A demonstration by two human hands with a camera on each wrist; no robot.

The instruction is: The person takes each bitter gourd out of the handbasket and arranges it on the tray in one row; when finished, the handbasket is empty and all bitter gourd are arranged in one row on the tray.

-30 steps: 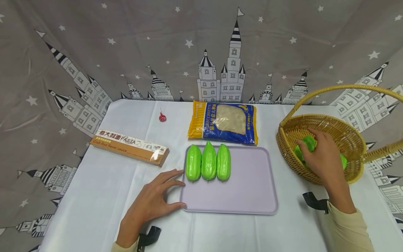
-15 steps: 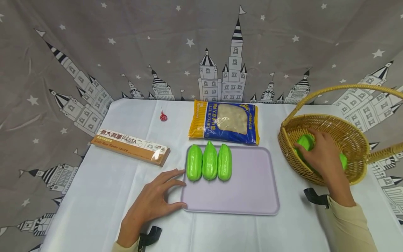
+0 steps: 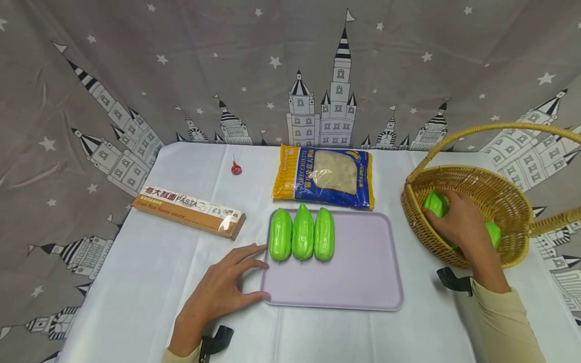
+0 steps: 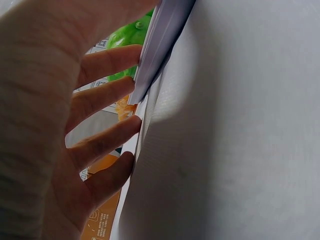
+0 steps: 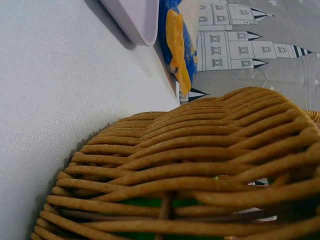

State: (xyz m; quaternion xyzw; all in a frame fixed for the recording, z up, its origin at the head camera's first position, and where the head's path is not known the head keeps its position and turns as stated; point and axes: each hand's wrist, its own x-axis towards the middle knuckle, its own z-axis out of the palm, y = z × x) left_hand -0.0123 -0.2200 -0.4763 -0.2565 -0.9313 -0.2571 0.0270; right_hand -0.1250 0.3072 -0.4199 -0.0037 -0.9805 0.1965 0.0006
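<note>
A lilac tray [image 3: 358, 272] lies on the white table. Three glossy green elongated vegetables [image 3: 302, 234] stand side by side in its left part. My left hand [image 3: 218, 287] rests at the tray's left edge, fingers spread, fingertips touching or nearly touching the rim; the left wrist view shows the fingers [image 4: 107, 97] fairly straight. At the right, my right hand [image 3: 463, 222] reaches into a wicker basket [image 3: 504, 186] and holds a green vegetable [image 3: 436, 202] between thumb and fingers. Another green vegetable [image 3: 492, 233] shows beside that wrist. In the right wrist view the basket wall [image 5: 200, 150] hides the hand.
Behind the tray lies a blue and yellow pasta bag [image 3: 324, 176]. A brown and white pasta box [image 3: 188, 212] is at the left, with a small red item [image 3: 236, 169] behind it. The basket's tall handle [image 3: 499, 126] arches over its opening. A grey castle-print cloth [image 3: 254, 60] hangs behind.
In the basket, my right hand has closed around the green vegetable, which has shifted and turned slightly. My left hand keeps its place at the tray.
</note>
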